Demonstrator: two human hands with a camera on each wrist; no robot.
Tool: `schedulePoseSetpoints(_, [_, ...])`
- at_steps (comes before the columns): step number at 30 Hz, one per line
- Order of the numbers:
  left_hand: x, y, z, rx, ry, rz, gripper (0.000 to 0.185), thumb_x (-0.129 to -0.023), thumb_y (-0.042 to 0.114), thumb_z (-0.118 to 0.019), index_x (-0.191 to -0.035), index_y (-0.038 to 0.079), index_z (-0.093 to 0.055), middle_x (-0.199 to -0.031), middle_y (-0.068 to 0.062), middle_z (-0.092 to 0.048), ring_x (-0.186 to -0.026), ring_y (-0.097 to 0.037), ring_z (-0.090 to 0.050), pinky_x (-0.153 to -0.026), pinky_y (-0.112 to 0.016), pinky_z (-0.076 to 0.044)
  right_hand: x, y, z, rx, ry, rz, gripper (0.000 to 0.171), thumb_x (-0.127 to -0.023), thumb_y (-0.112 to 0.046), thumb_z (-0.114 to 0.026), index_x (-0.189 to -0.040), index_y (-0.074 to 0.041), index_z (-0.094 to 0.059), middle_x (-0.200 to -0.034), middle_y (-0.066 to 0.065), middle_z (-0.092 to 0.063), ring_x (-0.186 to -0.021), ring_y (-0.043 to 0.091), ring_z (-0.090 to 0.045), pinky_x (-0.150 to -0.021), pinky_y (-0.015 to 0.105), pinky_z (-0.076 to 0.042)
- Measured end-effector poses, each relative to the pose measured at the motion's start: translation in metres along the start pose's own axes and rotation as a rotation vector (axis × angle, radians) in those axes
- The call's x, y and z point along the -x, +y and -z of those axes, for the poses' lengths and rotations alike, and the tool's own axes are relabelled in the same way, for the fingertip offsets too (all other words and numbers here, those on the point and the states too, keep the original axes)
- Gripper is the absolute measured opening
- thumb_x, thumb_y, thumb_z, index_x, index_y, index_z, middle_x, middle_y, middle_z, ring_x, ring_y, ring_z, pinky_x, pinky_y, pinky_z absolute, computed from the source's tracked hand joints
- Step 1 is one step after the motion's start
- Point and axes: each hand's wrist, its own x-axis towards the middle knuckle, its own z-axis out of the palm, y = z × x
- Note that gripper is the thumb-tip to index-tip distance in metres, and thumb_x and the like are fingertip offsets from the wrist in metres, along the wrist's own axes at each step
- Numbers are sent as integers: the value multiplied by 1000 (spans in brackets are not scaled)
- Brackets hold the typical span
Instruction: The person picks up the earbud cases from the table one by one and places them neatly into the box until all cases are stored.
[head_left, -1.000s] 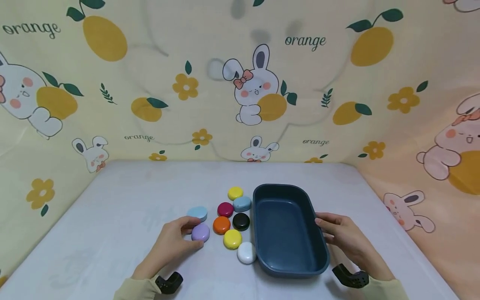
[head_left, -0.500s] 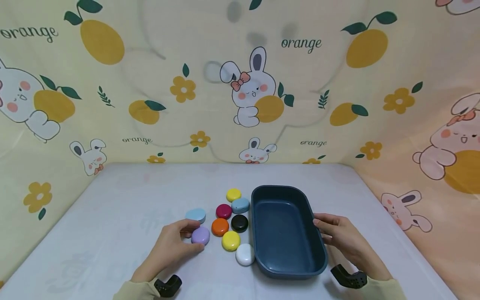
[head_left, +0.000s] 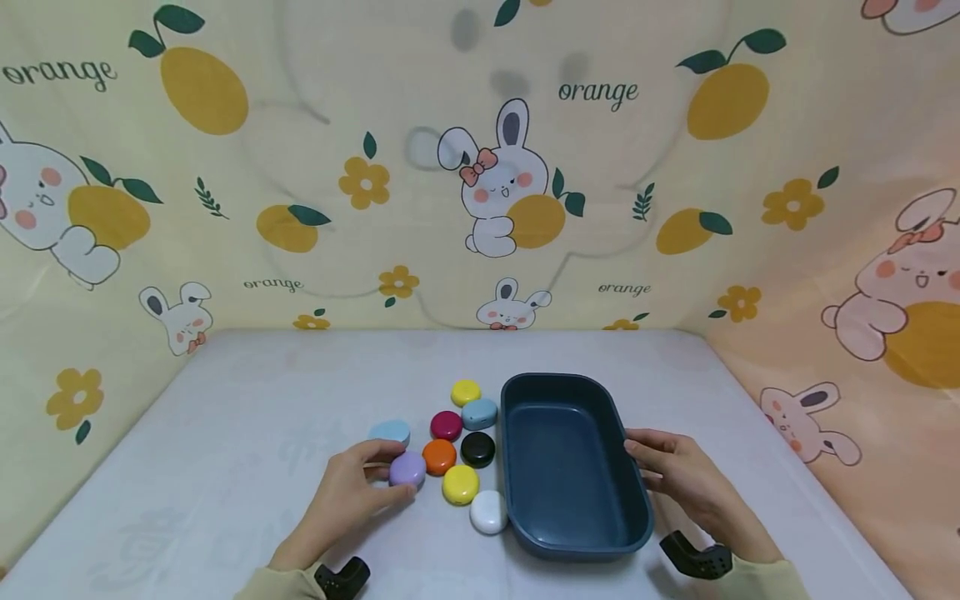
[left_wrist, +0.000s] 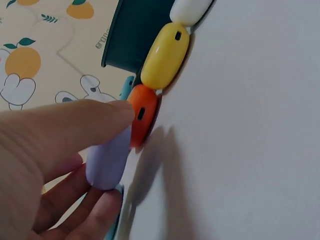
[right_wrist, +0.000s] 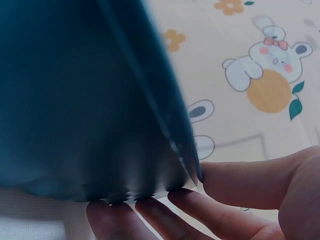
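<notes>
Between thumb and fingers, my left hand (head_left: 352, 487) pinches a rounded lilac disc (head_left: 407, 469) by its edges. In the left wrist view the lilac disc (left_wrist: 110, 160) is tilted on edge, close beside an orange disc (left_wrist: 142, 115) with a small dark slot. A pale blue disc (head_left: 390, 432) lies just behind my left fingertips. My right hand (head_left: 686, 467) holds the right side of a dark blue rectangular container (head_left: 577, 550). In the right wrist view my right thumb is at the container's rim (right_wrist: 150, 95), and several fingertips press low on its outer wall.
Left of the container lie a crimson disc (head_left: 446, 426), a black disc (head_left: 477, 449), a blue disc (head_left: 479, 413), a white disc (head_left: 489, 512), a front yellow disc (head_left: 461, 485) and a back yellow disc (head_left: 466, 392). A printed curtain (head_left: 420, 83) surrounds the white table (head_left: 247, 467).
My left hand has shifted slightly right with the lilac disc, bringing it nearer the orange one. The right hand keeps its place at the container, and the head view has drifted a little.
</notes>
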Motion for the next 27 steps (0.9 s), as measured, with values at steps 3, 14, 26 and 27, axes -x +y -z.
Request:
schedulePoseSetpoints(3, [-1,3,-2,-11,17,-16,57,-67,14,-92,-117,5,-68,-111,-2,-67,-94,-17,-66,-82,-31,-56,0,-1,-1,1,4,-2,47,-102,-20,-55,-138,10,-47,-129,22,-59,-113,34,-59,-93,53,-50])
schedulePoseSetpoints(14, [-15,36,-8,121,17,-71,51,-71,13,-90,-117,11,-68,-112,1,-66,-103,-17,-63,-88,-38,-55,1,0,-3,-29,34,-17,47,-101,-20,-58,-138,8,-50,-129,21,-59,-114,34,-60,-93,52,-50])
schedulePoseSetpoints(26, [-45,69,-31,174,-111,-154,50,-77,22,-86,-121,9,-66,-116,-4,-65,-96,-22,-67,-81,-30,-57,1,0,-1,-38,60,-21,46,-99,-21,-60,-137,6,-53,-129,19,-60,-113,32,-61,-91,50,-52])
schedulePoseSetpoints(27, [-48,71,-33,177,-115,-162,50,-77,21,-87,-120,10,-66,-116,-4,-65,-95,-21,-68,-79,-29,-57,1,0,-1,-35,57,-18,47,-100,-21,-60,-137,6,-52,-129,20,-60,-113,33,-61,-91,50,-52])
